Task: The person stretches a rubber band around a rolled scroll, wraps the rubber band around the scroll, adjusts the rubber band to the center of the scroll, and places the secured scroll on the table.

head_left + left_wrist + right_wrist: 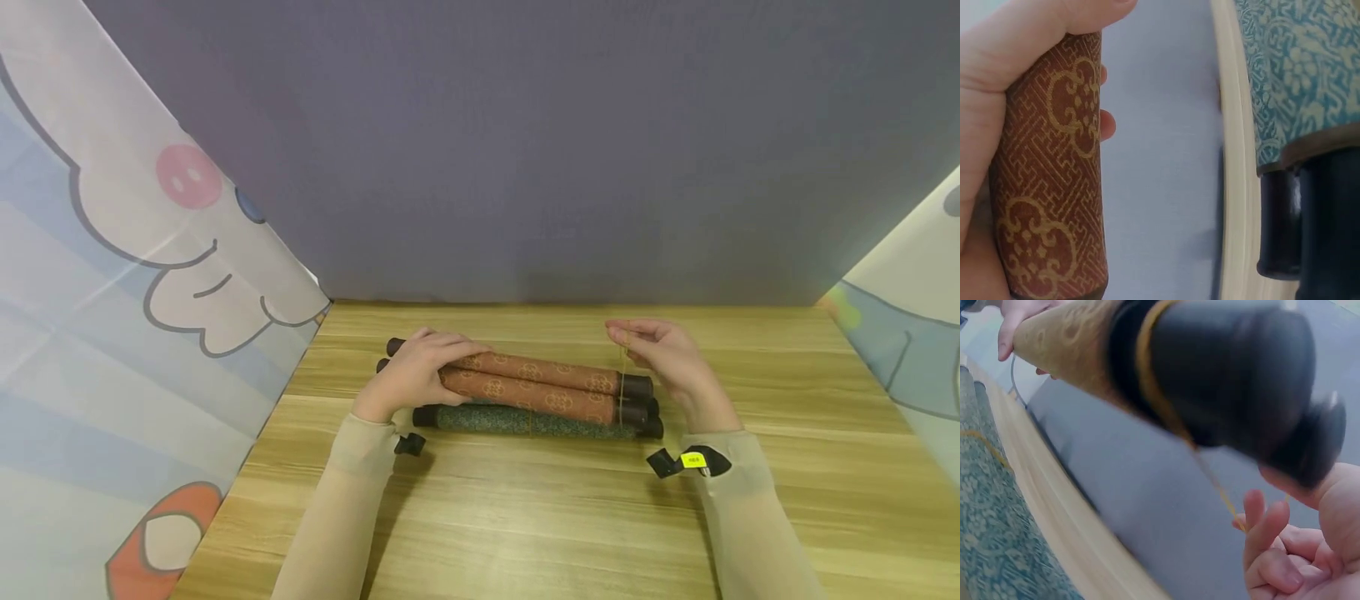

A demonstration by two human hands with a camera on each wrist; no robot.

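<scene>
My left hand [415, 372] grips two rust-red scrolls [528, 392] near their left end, its thumb in front. They have gold flower patterns and dark end knobs [632, 413]. A thin yellow rubber band [622, 371] loops over their right ends and stretches upward. My right hand [670, 354] pinches that band between thumb and fingers, away from the scrolls. In the right wrist view, the band [1159, 394] crosses a dark knob. Below the red scrolls lie teal patterned scrolls [483, 419], with another yellow band [985, 445] around them.
A wood-grain table [525, 517] lies beneath everything. Behind it rises a grey panel [555, 167]. Cartoon-printed sheets [82, 317] stand along the left and right sides. Black straps [667, 462] are on both wrists.
</scene>
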